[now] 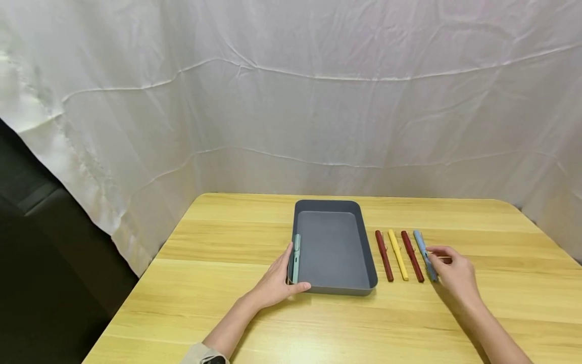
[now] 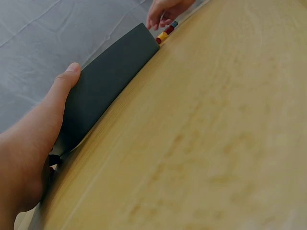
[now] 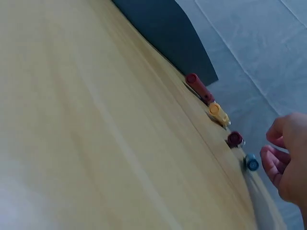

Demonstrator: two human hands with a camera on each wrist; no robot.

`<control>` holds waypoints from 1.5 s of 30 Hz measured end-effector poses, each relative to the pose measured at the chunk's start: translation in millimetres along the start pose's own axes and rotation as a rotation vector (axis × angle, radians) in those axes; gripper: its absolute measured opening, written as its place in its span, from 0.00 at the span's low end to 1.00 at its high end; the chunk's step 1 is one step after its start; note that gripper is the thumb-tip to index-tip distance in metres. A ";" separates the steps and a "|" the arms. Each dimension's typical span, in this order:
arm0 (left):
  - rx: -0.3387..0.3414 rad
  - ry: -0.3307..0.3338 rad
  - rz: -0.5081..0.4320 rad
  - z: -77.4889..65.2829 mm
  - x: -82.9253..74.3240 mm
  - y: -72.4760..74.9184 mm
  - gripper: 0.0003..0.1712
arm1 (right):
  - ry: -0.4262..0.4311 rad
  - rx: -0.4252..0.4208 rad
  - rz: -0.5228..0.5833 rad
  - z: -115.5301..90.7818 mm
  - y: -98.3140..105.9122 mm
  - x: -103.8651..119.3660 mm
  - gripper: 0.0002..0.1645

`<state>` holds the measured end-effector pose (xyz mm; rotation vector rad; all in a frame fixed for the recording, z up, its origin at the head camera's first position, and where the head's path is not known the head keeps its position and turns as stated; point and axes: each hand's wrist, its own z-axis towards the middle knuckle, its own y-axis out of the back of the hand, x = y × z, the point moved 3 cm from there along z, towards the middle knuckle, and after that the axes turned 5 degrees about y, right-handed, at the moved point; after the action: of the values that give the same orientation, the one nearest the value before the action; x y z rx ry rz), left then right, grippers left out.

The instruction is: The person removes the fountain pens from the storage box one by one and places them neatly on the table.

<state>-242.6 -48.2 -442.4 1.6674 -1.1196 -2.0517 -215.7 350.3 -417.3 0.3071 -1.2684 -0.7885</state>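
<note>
My left hand (image 1: 273, 283) holds the near left corner of a grey rectangular tray (image 1: 334, 290), with the thumb over the front rim and the fingers along the left wall. A teal pen (image 1: 296, 258) lies inside, along that wall. My right hand (image 1: 454, 273) is at a light blue pen (image 1: 425, 255), its thumb and index fingertips right over the barrel. In the right wrist view the fingers (image 3: 273, 160) are loosely bent, close beside the blue pen (image 3: 251, 163).
Left of the blue pen, a dark red pen (image 1: 412, 256), a yellow pen (image 1: 398, 254) and another dark red pen (image 1: 384, 256) lie side by side, right of the tray. The wooden table (image 1: 218, 293) is backed by a white curtain (image 1: 291, 121). Something black (image 1: 45, 263) stands at the left.
</note>
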 end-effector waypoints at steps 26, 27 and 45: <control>-0.003 -0.012 0.002 -0.2 -1.5 2.9 0.60 | 0.252 0.283 0.172 4.3 -82.8 132.0 0.11; -0.004 -0.012 -0.002 -0.1 -1.4 2.9 0.60 | 0.258 0.293 0.181 4.4 -88.9 136.0 0.11; 0.019 -0.033 -0.032 1.3 -3.5 -1.2 0.58 | 0.292 0.492 0.155 -6.4 -177.0 174.9 0.09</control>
<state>-242.5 -44.7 -440.7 1.6766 -1.1330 -2.1021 -258.1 105.7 -399.5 0.6861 -1.1782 -0.2759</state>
